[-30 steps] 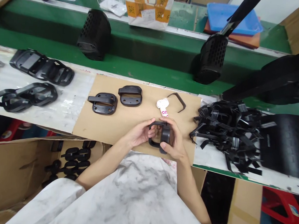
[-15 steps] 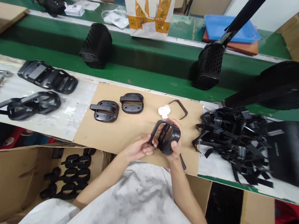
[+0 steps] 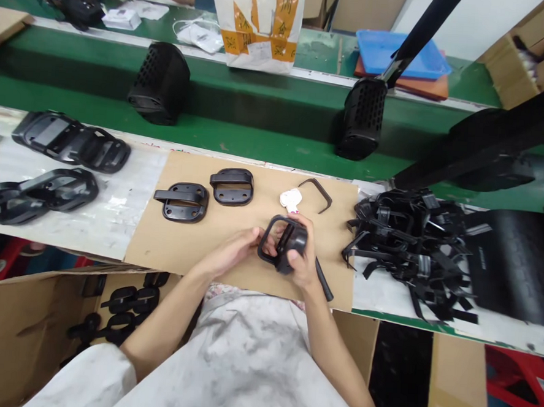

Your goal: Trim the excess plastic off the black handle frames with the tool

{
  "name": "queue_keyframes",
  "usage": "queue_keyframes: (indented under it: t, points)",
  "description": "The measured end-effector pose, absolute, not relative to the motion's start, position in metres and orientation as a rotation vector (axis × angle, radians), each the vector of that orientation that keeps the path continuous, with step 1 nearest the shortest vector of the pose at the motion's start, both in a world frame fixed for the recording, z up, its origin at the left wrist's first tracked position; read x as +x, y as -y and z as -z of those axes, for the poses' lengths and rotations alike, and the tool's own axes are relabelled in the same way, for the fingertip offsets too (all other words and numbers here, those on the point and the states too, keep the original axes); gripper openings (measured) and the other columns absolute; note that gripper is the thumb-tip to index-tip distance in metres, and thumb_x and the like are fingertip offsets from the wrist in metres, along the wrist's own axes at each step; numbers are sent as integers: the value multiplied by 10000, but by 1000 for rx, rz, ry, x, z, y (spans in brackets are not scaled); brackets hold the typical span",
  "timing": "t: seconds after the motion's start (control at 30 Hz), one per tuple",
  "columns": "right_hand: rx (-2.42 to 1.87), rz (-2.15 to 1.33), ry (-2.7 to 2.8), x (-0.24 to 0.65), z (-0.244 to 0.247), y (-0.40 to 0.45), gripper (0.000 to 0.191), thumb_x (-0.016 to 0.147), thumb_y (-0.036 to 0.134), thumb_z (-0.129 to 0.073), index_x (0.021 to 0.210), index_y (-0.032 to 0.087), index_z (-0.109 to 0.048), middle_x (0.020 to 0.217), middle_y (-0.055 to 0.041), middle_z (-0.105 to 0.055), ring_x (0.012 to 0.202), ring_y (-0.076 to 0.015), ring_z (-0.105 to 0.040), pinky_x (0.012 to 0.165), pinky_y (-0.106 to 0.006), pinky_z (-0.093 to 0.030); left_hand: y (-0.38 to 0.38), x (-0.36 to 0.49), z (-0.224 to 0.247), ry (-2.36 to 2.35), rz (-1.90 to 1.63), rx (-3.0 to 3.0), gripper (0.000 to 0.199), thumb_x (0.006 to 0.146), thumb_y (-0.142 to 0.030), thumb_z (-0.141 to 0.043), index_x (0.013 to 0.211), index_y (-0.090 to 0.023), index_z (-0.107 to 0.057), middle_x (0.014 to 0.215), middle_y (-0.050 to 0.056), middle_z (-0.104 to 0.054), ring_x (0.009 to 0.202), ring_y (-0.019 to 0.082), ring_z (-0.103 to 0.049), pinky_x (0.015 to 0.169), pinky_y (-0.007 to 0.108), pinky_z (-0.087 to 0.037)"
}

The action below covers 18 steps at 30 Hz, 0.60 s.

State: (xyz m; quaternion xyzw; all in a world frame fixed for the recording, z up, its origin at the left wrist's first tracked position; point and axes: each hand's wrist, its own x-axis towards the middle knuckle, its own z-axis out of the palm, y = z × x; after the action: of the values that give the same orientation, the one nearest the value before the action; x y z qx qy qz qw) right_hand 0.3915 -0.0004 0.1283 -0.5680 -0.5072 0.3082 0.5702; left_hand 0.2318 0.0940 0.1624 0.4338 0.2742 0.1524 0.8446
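Observation:
My right hand (image 3: 302, 254) grips a black plastic base with a loop-shaped strap (image 3: 284, 244), tilted on its side above the cardboard sheet (image 3: 177, 253). My left hand (image 3: 235, 249) is at the left of the strap, thumb stretched out and fingers partly hidden behind the loop. Two similar black bases with straps, one nearer (image 3: 182, 202) and one farther (image 3: 232, 187), lie to the left on the cardboard. Beyond my right hand are a white rounded piece (image 3: 291, 198) and a loose bent black strap (image 3: 319, 194). A black rod-like handle (image 3: 324, 281) lies beside my right wrist.
A tangled pile of black straps (image 3: 408, 242) sits at the right. More black parts (image 3: 68, 139) stand at the left. Below the table edge is a carton (image 3: 26, 311) holding several such parts. Perforated black pedals (image 3: 162, 83) stand on the green surface behind.
The held base has shifted slightly left with my right hand. My left fingers have moved back from the strap, which the thumb was pinching. The whole view has shifted slightly.

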Motion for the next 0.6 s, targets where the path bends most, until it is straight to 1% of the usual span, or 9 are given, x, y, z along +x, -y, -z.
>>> queue_keyframes:
  t: [0.03,0.1,0.17,0.23,0.3,0.37,0.43,0.53,0.6]
  points:
    - [-1343,-645,1246,391,-135,-1,740,910,733,-522,1450,242,-405,1343,-149,-543,1236,-324,-595,1085,-538,-485,-102,234,-170,-599,-339,1034,498,938,-627,-619,943,-136,-709,935,95,-690,908,201,-614,872,308,-484]
    - [-1402,-517,1371,390,-151,-2,716,881,621,-653,1451,239,-451,1448,-158,-500,1402,-348,-486,1193,-557,-394,-117,242,-182,-640,-362,1203,467,960,-606,-592,892,-153,-683,833,46,-638,814,172,-571,781,279,-466]
    - [-1511,-496,1454,389,-167,0,831,866,578,-708,1555,256,-374,1600,-153,-369,1515,-358,-358,1241,-558,-337,-132,255,-190,-679,-414,1259,470,931,-594,-637,755,-159,-604,685,-2,-516,647,126,-465,618,251,-387]
    - [-1663,-492,1431,391,-176,7,880,884,548,-716,1612,278,-302,1664,-136,-279,1540,-353,-320,1239,-543,-351,-147,270,-190,-729,-581,1243,498,896,-574,-674,660,-171,-502,610,-31,-400,553,95,-352,533,245,-290]
    - [-1844,-441,1347,396,-175,15,747,923,480,-682,1571,263,-379,1558,-152,-424,1452,-351,-437,1177,-540,-424,-161,284,-185,-765,-812,1241,507,874,-539,-689,619,-181,-437,586,-40,-348,526,83,-304,512,245,-248]
    - [-2028,-386,1293,404,-166,20,546,957,388,-609,1466,222,-500,1339,-160,-579,1291,-359,-557,1077,-552,-491,-172,295,-174,-751,-965,1257,522,857,-527,-688,586,-189,-397,558,-43,-315,511,81,-280,502,249,-227]
    - [-2131,-384,1315,414,-156,21,408,976,312,-524,1356,176,-577,1194,-163,-636,1166,-362,-612,1002,-551,-517,-176,303,-163,-711,-1020,1257,563,848,-543,-678,549,-197,-350,522,-46,-280,491,79,-263,492,256,-200]
    - [-2132,-470,1299,428,-150,23,331,992,270,-464,1258,161,-627,1175,-161,-674,1106,-332,-651,980,-510,-523,-171,306,-150,-664,-997,1224,594,849,-574,-656,531,-205,-316,497,-48,-261,471,79,-255,486,264,-177]
    - [-2079,-601,1232,434,-151,28,311,996,316,-499,1241,187,-642,1155,-133,-700,1052,-300,-678,930,-458,-547,-165,304,-148,-658,-964,1216,584,867,-587,-620,538,-208,-321,497,-46,-268,467,82,-253,485,270,-178]
